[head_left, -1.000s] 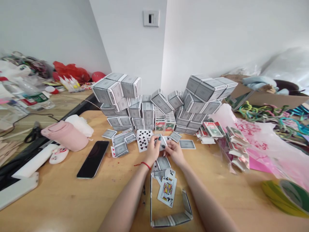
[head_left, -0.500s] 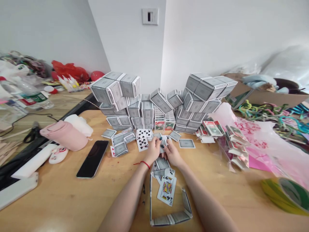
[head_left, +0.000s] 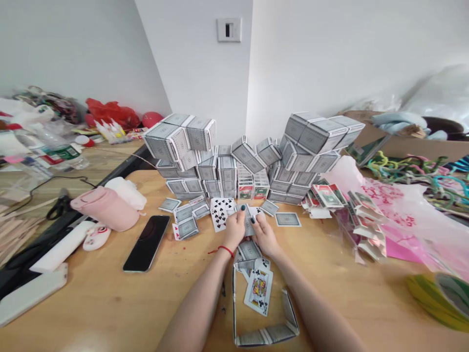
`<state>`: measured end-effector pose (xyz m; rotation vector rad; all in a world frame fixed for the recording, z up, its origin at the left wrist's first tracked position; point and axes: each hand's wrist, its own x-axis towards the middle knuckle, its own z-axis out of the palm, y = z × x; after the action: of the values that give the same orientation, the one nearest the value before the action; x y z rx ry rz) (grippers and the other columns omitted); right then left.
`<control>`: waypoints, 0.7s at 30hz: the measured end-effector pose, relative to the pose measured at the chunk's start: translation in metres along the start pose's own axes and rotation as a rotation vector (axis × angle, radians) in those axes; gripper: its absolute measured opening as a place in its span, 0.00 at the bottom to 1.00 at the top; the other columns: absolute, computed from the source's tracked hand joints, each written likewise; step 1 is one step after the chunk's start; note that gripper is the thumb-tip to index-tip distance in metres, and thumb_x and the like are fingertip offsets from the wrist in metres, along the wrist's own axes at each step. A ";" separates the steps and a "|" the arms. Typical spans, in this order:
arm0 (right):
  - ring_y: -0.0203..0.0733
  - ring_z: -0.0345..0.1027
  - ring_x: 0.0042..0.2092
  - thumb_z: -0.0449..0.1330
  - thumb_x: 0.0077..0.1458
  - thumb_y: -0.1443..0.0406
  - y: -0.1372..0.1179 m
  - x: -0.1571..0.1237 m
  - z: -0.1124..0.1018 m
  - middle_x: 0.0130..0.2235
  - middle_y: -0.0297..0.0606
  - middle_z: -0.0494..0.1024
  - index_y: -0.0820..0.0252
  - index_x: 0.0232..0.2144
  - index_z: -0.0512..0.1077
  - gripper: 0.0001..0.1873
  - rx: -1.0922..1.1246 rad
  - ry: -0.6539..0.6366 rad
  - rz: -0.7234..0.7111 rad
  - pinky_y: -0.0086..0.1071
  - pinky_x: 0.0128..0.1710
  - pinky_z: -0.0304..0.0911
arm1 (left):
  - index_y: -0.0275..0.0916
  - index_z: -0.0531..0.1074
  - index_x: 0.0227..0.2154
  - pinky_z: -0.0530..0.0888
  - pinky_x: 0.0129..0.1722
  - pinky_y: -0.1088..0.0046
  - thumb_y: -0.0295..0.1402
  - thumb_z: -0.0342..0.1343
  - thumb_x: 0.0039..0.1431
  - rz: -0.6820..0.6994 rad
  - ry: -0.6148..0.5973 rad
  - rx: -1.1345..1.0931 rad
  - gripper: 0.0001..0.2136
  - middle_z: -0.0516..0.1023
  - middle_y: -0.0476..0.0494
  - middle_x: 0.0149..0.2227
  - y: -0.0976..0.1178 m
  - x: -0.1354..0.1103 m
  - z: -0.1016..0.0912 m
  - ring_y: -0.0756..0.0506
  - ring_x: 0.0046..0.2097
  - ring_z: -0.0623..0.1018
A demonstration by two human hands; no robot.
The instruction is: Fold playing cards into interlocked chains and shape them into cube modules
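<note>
Card (head_left: 248, 223), left hand (head_left: 234, 230) and right hand (head_left: 266, 235), grip clamped on it, phone (head_left: 147, 243) leftward

The room has plain, pale walls. On the left, the wall (head_left: 80, 49) looks rather grey; in the middle, a lighter wall section (head_left: 194, 68) carries a white, rectangular wall plate (head_left: 229, 30) with a dark part in its centre. To the right of a vertical edge, another wall (head_left: 322, 54) is whiter and receives soft light. The table (head_left: 146, 303) has a light-brown top, with a faint shine at the lower left. Beyond a dark strip (head_left: 137, 162), a paler wood-grained surface (head_left: 106, 157) lies on the left.
</note>
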<state>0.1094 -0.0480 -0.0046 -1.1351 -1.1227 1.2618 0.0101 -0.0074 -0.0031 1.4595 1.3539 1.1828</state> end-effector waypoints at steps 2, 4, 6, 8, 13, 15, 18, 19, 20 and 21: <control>0.29 0.47 0.13 0.51 0.51 0.48 -0.001 0.001 -0.001 0.14 0.22 0.54 0.54 0.24 0.54 0.18 -0.024 0.019 -0.012 0.24 0.11 0.45 | 0.38 0.58 0.14 0.60 0.21 0.75 0.50 0.40 0.56 -0.007 0.036 -0.024 0.23 0.62 0.51 0.15 0.000 0.002 -0.001 0.52 0.20 0.63; 0.28 0.47 0.12 0.50 0.52 0.48 -0.002 0.003 -0.006 0.12 0.21 0.54 0.55 0.25 0.56 0.19 -0.038 0.115 -0.031 0.23 0.10 0.44 | 0.38 0.61 0.15 0.62 0.22 0.75 0.50 0.38 0.57 -0.019 0.083 -0.052 0.24 0.63 0.51 0.14 0.000 0.003 -0.004 0.51 0.20 0.64; 0.29 0.50 0.11 0.50 0.52 0.48 -0.003 0.006 -0.012 0.12 0.21 0.57 0.56 0.26 0.58 0.19 -0.034 0.265 -0.049 0.23 0.10 0.45 | 0.37 0.65 0.19 0.65 0.25 0.75 0.47 0.36 0.59 -0.015 0.136 -0.054 0.23 0.66 0.50 0.15 0.000 0.004 -0.010 0.50 0.20 0.67; 0.29 0.54 0.11 0.49 0.52 0.48 -0.004 0.009 -0.020 0.14 0.24 0.63 0.57 0.29 0.59 0.18 -0.032 0.375 -0.049 0.23 0.10 0.49 | 0.37 0.67 0.23 0.68 0.31 0.74 0.43 0.36 0.60 0.047 0.202 0.011 0.20 0.71 0.47 0.21 0.000 0.007 -0.019 0.49 0.26 0.71; 0.34 0.62 0.14 0.51 0.51 0.52 -0.001 0.012 -0.032 0.25 0.33 0.75 0.60 0.50 0.54 0.28 -0.068 0.457 -0.040 0.28 0.12 0.58 | 0.38 0.67 0.33 0.67 0.43 0.68 0.33 0.45 0.56 0.260 0.300 0.340 0.07 0.73 0.42 0.36 0.000 0.015 -0.041 0.44 0.41 0.71; 0.34 0.62 0.14 0.52 0.51 0.54 0.002 0.012 -0.034 0.30 0.36 0.76 0.59 0.56 0.47 0.33 -0.144 0.466 -0.065 0.29 0.13 0.59 | 0.38 0.67 0.37 0.64 0.47 0.64 0.28 0.49 0.52 0.328 0.286 0.482 0.08 0.72 0.41 0.39 0.001 0.017 -0.045 0.42 0.45 0.69; 0.35 0.65 0.20 0.52 0.50 0.60 0.006 0.012 -0.035 0.37 0.39 0.76 0.58 0.54 0.54 0.28 -0.385 0.415 -0.168 0.31 0.21 0.64 | 0.39 0.66 0.40 0.61 0.50 0.59 0.24 0.51 0.45 0.342 0.234 0.648 0.16 0.70 0.39 0.43 0.003 0.014 -0.044 0.39 0.49 0.65; 0.36 0.67 0.24 0.52 0.49 0.63 0.006 0.012 -0.036 0.40 0.41 0.75 0.58 0.51 0.60 0.25 -0.484 0.375 -0.210 0.33 0.26 0.65 | 0.39 0.66 0.41 0.60 0.50 0.58 0.24 0.52 0.44 0.324 0.223 0.690 0.18 0.69 0.39 0.44 0.003 0.012 -0.043 0.37 0.49 0.64; 0.39 0.69 0.29 0.53 0.48 0.65 0.007 0.013 -0.037 0.44 0.42 0.73 0.58 0.48 0.64 0.22 -0.578 0.326 -0.247 0.34 0.30 0.66 | 0.40 0.66 0.42 0.60 0.50 0.57 0.23 0.52 0.43 0.304 0.214 0.725 0.19 0.68 0.39 0.45 0.003 0.011 -0.041 0.36 0.50 0.64; 0.41 0.70 0.34 0.53 0.46 0.66 0.008 0.013 -0.037 0.48 0.43 0.71 0.58 0.45 0.67 0.21 -0.659 0.278 -0.276 0.35 0.34 0.66 | 0.40 0.66 0.43 0.60 0.50 0.56 0.23 0.52 0.42 0.285 0.205 0.752 0.20 0.67 0.38 0.47 0.002 0.010 -0.039 0.35 0.51 0.63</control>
<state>0.1456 -0.0351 -0.0168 -1.5130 -1.4647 0.4986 -0.0278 0.0006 0.0095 2.1545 1.9052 1.0599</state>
